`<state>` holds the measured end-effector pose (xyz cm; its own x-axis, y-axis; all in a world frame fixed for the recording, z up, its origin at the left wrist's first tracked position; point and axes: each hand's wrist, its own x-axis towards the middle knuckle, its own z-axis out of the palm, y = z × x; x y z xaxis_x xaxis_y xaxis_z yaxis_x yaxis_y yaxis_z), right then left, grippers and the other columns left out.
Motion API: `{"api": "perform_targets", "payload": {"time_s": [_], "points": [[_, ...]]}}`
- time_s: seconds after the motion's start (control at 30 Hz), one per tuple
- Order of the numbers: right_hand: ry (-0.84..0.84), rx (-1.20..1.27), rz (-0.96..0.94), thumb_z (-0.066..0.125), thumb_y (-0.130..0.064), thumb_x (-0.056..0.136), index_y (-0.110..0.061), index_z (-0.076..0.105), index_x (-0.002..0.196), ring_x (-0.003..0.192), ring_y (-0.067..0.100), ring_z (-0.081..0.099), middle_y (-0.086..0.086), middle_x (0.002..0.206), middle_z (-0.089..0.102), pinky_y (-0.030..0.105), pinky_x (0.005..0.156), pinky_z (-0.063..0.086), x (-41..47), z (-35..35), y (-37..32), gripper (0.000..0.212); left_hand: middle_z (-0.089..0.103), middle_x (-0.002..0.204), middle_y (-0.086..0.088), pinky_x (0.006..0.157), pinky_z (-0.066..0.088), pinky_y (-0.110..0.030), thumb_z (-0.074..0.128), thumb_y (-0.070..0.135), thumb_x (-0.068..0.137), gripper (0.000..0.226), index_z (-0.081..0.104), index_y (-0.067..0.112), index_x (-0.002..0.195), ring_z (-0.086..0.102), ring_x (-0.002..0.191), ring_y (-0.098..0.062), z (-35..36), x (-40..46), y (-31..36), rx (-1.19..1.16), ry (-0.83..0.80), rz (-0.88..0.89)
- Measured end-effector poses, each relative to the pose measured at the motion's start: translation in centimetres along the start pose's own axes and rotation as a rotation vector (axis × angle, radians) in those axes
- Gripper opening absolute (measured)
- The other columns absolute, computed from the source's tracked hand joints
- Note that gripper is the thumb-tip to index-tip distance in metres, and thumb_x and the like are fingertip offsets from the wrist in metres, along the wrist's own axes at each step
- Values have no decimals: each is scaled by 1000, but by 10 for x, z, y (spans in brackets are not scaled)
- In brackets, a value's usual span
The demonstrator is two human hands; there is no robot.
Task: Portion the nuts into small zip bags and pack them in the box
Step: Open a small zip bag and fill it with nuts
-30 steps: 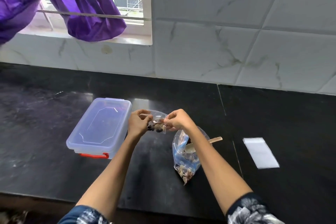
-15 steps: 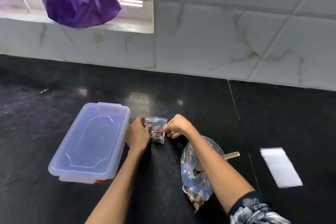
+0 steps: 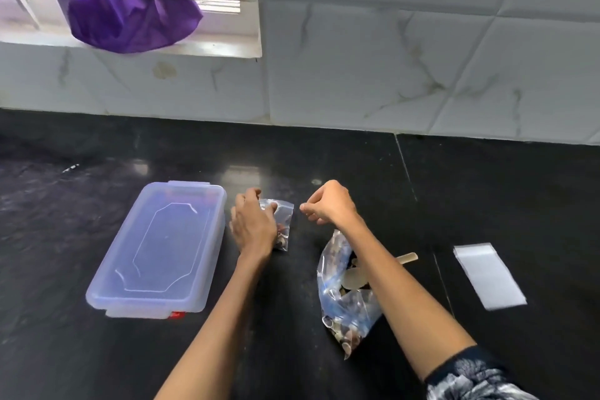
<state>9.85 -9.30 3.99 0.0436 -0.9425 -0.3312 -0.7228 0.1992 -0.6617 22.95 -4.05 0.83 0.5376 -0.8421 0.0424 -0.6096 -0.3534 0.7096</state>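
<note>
A small zip bag (image 3: 283,224) with some nuts in it lies on the black counter (image 3: 487,204). My left hand (image 3: 253,224) holds its left side, fingers curled on the bag's top edge. My right hand (image 3: 328,203) hovers just to the right of the bag, apart from it, fingers curled and holding nothing. A large clear bag of nuts (image 3: 344,299) lies under my right forearm with a wooden spoon (image 3: 406,258) sticking out of it. The translucent plastic box (image 3: 162,250) with its lid on stands to the left.
A flat stack of empty small zip bags (image 3: 487,274) lies at the right. A marble-tiled wall (image 3: 389,58) rises behind the counter. A purple cloth (image 3: 130,10) hangs at the window at the upper left.
The small bag has come down onto the counter. My right hand has let go of it and drawn off to the right, while my left hand still holds it.
</note>
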Motion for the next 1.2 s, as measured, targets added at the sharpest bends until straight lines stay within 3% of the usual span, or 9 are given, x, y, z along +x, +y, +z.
{"api": "perform_targets", "payload": {"time_s": [0.1, 0.3, 0.47, 0.57, 0.73, 0.9, 1.03, 1.2], "points": [[89, 106, -8, 73, -15, 81, -7, 74, 80, 67, 14, 71, 10, 75, 73, 17, 55, 55, -15, -30, 16, 9, 58, 120, -11, 96, 44, -44, 64, 21, 89, 33, 57, 11, 120, 54, 112, -29, 5, -11, 27, -64, -16, 107], [266, 231, 77, 73, -17, 83, -9, 73, 84, 67, 10, 69, 5, 76, 72, 21, 64, 57, -57, -97, 72, 8, 61, 114, -6, 90, 46, -43, 62, 26, 90, 27, 59, 16, 115, 59, 103, -28, 35, -66, 91, -38, -133, 310], [392, 293, 208, 72, -16, 83, -16, 68, 72, 73, 13, 71, 4, 75, 71, 26, 69, 59, -97, -139, 138, 12, 59, 108, -2, 86, 50, -41, 64, 23, 87, 28, 59, 16, 114, 60, 97, -23, 77, -126, 132, -185, -382, 461], [438, 333, 260, 71, -15, 84, -13, 70, 82, 75, 11, 70, 4, 81, 71, 26, 70, 59, -112, -158, 171, 2, 55, 104, 2, 84, 49, -33, 65, 21, 87, 31, 58, 15, 116, 57, 88, -15, 98, -158, 153, -213, -560, 557], [502, 313, 295, 69, -14, 85, -12, 69, 95, 83, 11, 67, 4, 91, 69, 27, 76, 56, -111, -177, 214, 11, 58, 112, -2, 89, 50, -36, 64, 22, 89, 29, 56, 16, 116, 57, 99, -16, 138, -184, 165, -217, -733, 345], [485, 260, 313, 72, -14, 83, -9, 65, 107, 98, 19, 64, 7, 102, 69, 36, 92, 52, -94, -180, 249, 25, 65, 109, -9, 79, 48, -32, 65, 24, 88, 29, 60, 8, 111, 61, 101, -25, 168, -185, 164, -152, -718, 76], [439, 204, 345, 73, -20, 83, -9, 63, 112, 102, 21, 62, 7, 108, 66, 32, 88, 50, -83, -176, 265, 33, 69, 98, -12, 67, 49, -32, 69, 28, 82, 28, 66, 5, 97, 66, 89, -28, 183, -185, 163, -88, -701, -25], [386, 139, 391, 76, -24, 79, -12, 67, 95, 90, 19, 62, 6, 103, 67, 29, 73, 48, -75, -169, 270, 22, 67, 103, -7, 77, 53, -35, 72, 27, 79, 28, 66, 11, 101, 64, 96, -26, 188, -185, 165, -80, -672, -54]]}}
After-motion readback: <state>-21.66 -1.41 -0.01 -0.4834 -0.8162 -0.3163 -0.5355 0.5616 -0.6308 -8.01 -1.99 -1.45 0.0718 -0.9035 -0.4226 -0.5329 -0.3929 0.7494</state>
